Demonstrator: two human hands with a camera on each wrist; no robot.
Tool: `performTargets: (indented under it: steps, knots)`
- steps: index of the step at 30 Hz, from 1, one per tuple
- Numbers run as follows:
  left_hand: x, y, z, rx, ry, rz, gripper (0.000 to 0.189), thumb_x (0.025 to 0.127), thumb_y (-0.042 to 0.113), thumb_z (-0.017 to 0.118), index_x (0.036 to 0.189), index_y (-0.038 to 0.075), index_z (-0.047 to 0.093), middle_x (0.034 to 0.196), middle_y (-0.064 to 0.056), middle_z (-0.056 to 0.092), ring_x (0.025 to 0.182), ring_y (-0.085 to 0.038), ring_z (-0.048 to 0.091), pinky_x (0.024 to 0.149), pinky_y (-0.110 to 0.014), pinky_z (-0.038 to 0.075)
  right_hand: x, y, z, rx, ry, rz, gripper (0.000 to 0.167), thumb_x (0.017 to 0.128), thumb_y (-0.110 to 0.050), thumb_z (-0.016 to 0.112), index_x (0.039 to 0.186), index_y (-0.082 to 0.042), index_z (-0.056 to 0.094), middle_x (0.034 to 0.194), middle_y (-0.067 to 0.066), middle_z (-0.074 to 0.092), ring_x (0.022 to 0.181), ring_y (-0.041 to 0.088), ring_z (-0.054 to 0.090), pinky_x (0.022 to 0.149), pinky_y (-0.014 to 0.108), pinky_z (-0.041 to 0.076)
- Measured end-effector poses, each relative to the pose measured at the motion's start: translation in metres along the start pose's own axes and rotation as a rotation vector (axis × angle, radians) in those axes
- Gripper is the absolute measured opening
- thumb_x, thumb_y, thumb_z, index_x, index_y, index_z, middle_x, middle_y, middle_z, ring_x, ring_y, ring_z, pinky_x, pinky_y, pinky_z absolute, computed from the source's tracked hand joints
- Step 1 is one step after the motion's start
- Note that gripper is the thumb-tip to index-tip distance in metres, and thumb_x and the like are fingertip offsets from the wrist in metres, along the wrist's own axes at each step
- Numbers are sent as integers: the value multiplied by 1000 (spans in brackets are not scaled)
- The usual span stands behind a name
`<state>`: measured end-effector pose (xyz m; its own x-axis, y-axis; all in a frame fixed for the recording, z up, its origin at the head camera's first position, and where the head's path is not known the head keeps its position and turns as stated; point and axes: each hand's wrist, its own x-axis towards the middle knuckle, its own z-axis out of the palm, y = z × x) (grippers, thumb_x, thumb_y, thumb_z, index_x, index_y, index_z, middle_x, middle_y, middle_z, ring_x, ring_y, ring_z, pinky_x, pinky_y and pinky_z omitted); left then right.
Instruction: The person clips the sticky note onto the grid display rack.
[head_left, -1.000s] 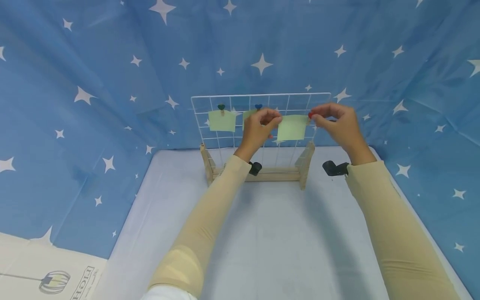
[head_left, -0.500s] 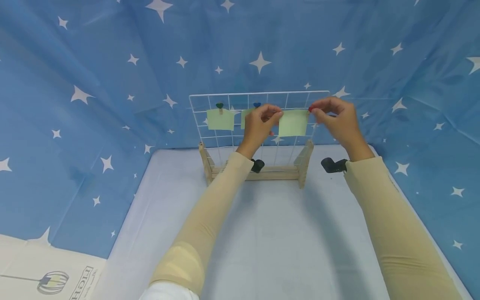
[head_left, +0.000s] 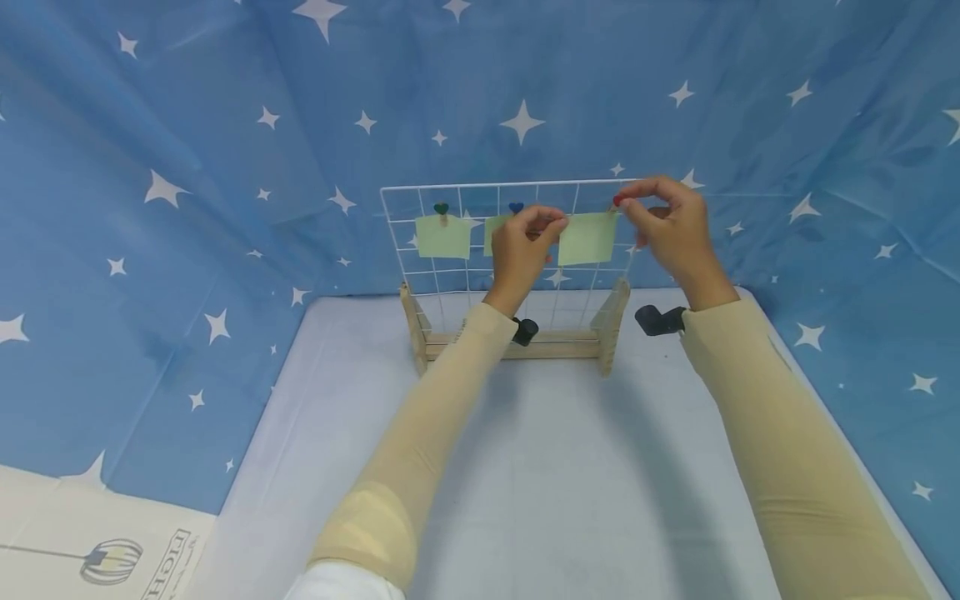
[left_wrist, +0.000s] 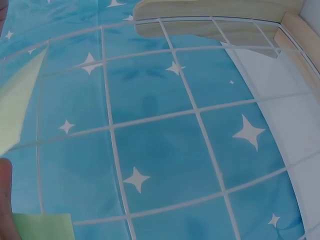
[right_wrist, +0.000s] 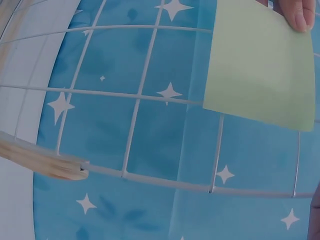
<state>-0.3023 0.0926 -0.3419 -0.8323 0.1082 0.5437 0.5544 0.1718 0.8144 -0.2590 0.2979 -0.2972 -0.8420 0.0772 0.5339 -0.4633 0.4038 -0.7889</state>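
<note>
My left hand [head_left: 521, 250] pinches the upper left corner of a pale green paper note [head_left: 587, 239]. At the note's upper right corner my right hand [head_left: 675, 237] pinches a small clothespin with a red top [head_left: 617, 201]. Behind them stands a white wire grid [head_left: 517, 184]; the right wrist view shows the note [right_wrist: 260, 65] in front of its wires. Two more green notes hang on the grid: the left note [head_left: 443, 237] under a green heart clip [head_left: 442, 208], the middle note [head_left: 493, 237] under a blue heart clip [head_left: 516, 207]. My left hand partly hides the middle note.
Wooden feet [head_left: 615, 325] and a crossbar [head_left: 555, 345] hold the grid up on a white-covered table [head_left: 570, 483]. Blue star-patterned cloth [head_left: 225, 275] hangs close behind and at both sides. A cream printed sheet [head_left: 60, 508] lies at the lower left.
Both hands have risen a little, carrying the note and the red-topped clothespin up along the grid. The clothespin now tilts more. The two hanging notes have stayed in place.
</note>
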Motion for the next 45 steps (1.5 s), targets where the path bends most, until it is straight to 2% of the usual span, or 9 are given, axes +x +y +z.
performTargets:
  steps: [8, 15, 18, 26, 31, 35, 37, 42, 45]
  knots:
    - [-2, 0, 7, 85, 86, 13, 14, 105, 20, 75, 108, 8, 81, 101, -8, 81, 80, -16, 75, 60, -22, 56, 4, -6, 6, -99, 34, 4, 20, 106, -16, 71, 116, 0, 79, 108, -17, 70, 43, 3, 46, 47, 16, 43]
    - [-4, -2, 9, 114, 124, 53, 14, 105, 19, 75, 107, 6, 81, 99, -8, 81, 73, -18, 71, 60, -21, 51, 7, -12, 17, -215, 23, 29, 21, 107, -19, 71, 114, -2, 81, 122, 13, 76, 46, -3, 52, 47, 14, 47]
    - [-5, -2, 9, 129, 143, 64, 14, 105, 19, 75, 107, 6, 81, 100, -7, 82, 74, -18, 73, 60, -21, 50, 7, -14, 23, -247, 9, 31, 21, 108, -18, 70, 115, -1, 81, 124, 18, 75, 48, -5, 52, 47, 12, 46]
    - [-5, -2, 9, 149, 165, 74, 14, 104, 19, 76, 106, 6, 81, 102, -6, 82, 84, -21, 78, 69, -20, 54, 7, -14, 33, -301, 18, -28, 19, 107, -13, 70, 111, 1, 82, 116, 23, 78, 40, -5, 39, 44, 14, 30]
    - [-5, -3, 9, 144, 165, 68, 14, 104, 18, 76, 108, 5, 80, 104, -7, 82, 88, -21, 79, 74, -20, 56, 2, -16, 35, -281, 42, 24, 22, 107, -17, 72, 119, -2, 82, 122, 21, 78, 43, -8, 47, 45, 10, 38]
    - [-7, -4, 6, 146, 162, 82, 16, 105, 18, 75, 111, 4, 81, 102, -8, 82, 87, -19, 79, 76, -18, 56, -4, -14, 36, -138, 114, 32, 24, 106, -14, 73, 122, 2, 80, 124, 22, 77, 51, -9, 57, 53, 10, 49]
    - [-9, -5, 4, 138, 157, 97, 17, 105, 18, 75, 114, 4, 81, 102, -10, 83, 86, -19, 79, 76, -18, 57, -7, -10, 36, -79, 160, -20, 23, 106, -11, 72, 120, 5, 79, 120, 24, 77, 58, -10, 63, 62, 10, 53]
    - [-22, -12, -9, 123, 115, 135, 23, 105, 19, 75, 120, 3, 80, 106, -13, 82, 89, -20, 80, 80, -18, 60, -20, 7, 33, -60, 232, -138, 20, 106, -4, 66, 111, 9, 79, 111, 25, 79, 87, -13, 67, 86, 12, 54]
    - [-36, -19, -20, 117, 79, 145, 22, 106, 19, 71, 116, 1, 80, 99, -13, 82, 85, -24, 79, 78, -21, 60, -34, 16, 28, -40, 243, -102, 20, 106, -3, 64, 113, 10, 78, 115, 25, 78, 97, -10, 68, 95, 17, 55]
